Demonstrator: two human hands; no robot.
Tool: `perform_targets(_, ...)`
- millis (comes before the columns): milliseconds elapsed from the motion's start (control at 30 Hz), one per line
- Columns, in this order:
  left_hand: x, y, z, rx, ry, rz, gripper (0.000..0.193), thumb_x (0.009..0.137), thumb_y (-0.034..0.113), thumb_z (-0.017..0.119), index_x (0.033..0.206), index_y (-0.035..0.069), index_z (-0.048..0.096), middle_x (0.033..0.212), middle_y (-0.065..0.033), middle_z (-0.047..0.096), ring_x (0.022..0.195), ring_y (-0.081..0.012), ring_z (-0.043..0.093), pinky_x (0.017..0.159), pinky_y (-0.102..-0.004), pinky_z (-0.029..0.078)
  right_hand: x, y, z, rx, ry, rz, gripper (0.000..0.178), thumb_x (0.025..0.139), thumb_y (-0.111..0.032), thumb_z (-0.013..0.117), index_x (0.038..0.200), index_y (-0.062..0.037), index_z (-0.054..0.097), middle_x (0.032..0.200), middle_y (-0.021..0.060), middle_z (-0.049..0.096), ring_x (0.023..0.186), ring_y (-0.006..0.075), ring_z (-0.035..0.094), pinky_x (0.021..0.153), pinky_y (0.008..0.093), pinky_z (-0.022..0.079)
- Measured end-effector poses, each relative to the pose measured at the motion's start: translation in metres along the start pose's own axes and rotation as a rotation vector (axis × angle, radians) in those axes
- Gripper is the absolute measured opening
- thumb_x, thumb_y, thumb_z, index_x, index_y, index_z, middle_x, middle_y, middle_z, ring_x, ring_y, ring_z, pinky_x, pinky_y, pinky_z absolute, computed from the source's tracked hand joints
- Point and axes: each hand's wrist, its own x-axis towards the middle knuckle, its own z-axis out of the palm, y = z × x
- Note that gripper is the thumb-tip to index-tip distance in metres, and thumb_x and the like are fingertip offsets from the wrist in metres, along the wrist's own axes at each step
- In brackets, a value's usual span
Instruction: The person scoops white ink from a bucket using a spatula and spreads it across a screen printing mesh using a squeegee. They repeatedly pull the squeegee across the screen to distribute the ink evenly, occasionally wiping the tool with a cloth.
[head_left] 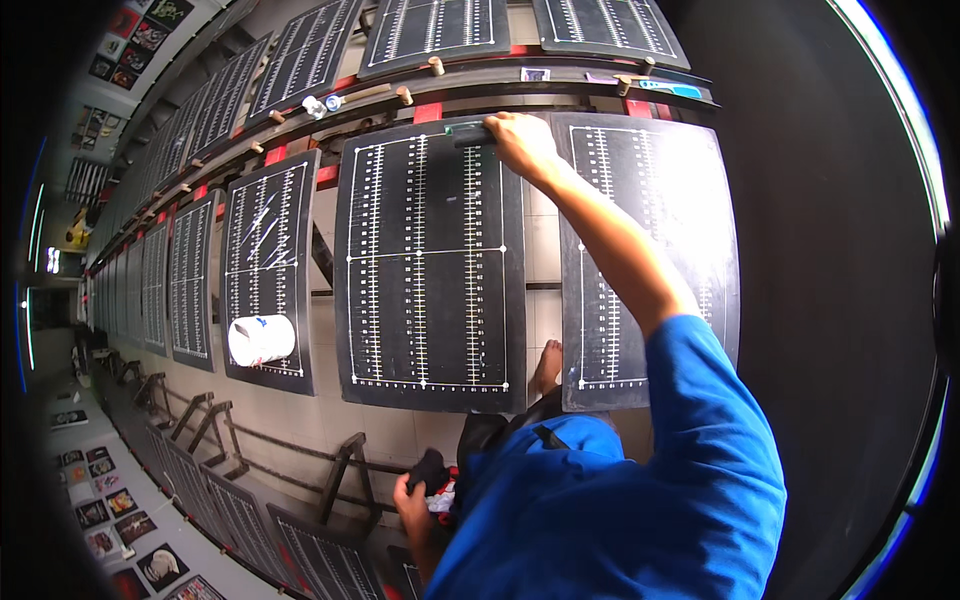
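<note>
A dark tool (472,136) lies over the far edge of a black board (385,320) with white ruled lines. The right hand (520,142) grasps the tool's right end, fingers curled round it. Low beside the body, the left hand (412,508) grips a dark cloth (430,470). On the next board (240,215) to the left lies a white tub (268,341). Beyond, a rail (460,76) bears a wooden-handled tool (362,95) and a blue tool (670,89).

Smooth matt black board (447,330), pale tiled floor (400,430), blue cloth sleeve (700,400), wooden peg (436,66)
</note>
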Motion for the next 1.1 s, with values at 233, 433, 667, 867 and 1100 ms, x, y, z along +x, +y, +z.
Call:
perform_targets(233,-0.106,0.011,0.02,-0.106,0.208,-0.218,0.034,0.084,0.0,0.059,0.117,-0.007,0.056,0.104,-0.0132,0.066,0.095,-0.0215,0.065,0.088,-0.0342,0.052,0.002,-0.017,0.068,-0.089,-0.094,-0.023,0.01,0.083,-0.011,0.061,0.087,-0.0057,0.069,0.098,0.0153,0.068,0.088,0.0303,0.071,0.072,0.0402,0.058)
perform_targets(433,-0.077,0.017,0.025,-0.218,0.265,-0.07,0.033,0.088,0.002,0.058,0.119,-0.006,0.052,0.107,-0.0145,0.064,0.093,-0.0213,0.064,0.085,-0.0334,0.051,-0.164,-0.133,0.006,-0.173,-0.238,-0.229,0.024,0.075,-0.012,0.065,0.096,-0.0016,0.064,0.095,0.0135,0.059,0.088,0.0252,0.063,0.066,0.0343,0.056)
perform_targets(667,0.043,0.118,0.019,-0.24,0.201,0.186,0.027,0.094,0.0,0.057,0.12,-0.006,0.052,0.106,-0.0093,0.064,0.096,-0.0167,0.061,0.086,-0.03,0.049,-0.198,-0.137,-0.114,0.424,-0.574,-0.064,0.028,0.078,-0.011,0.066,0.105,-0.0025,0.065,0.1,0.0143,0.068,0.091,0.0298,0.07,0.077,0.0414,0.057)
perform_targets(867,0.151,0.321,0.177,0.319,-0.042,0.818,0.031,0.092,0.0,0.062,0.123,-0.006,0.061,0.114,-0.0164,0.068,0.104,-0.0224,0.065,0.094,-0.0333,0.051,-0.234,-0.016,-0.193,0.797,-0.125,0.505,0.031,0.07,-0.004,0.071,0.101,-0.0015,0.069,0.082,0.0119,0.067,0.078,0.0207,0.068,0.071,0.0352,0.053)
perform_targets(1100,0.307,0.459,0.418,0.653,-0.186,1.736,0.022,0.086,0.004,0.055,0.102,0.004,0.069,0.1,-0.018,0.068,0.095,-0.0362,0.063,0.085,-0.0435,0.052,-0.36,0.015,-0.254,0.992,0.319,1.176,0.031,0.077,0.0,0.068,0.108,0.0038,0.067,0.089,0.0016,0.068,0.078,0.0092,0.057,0.075,0.0271,0.047)
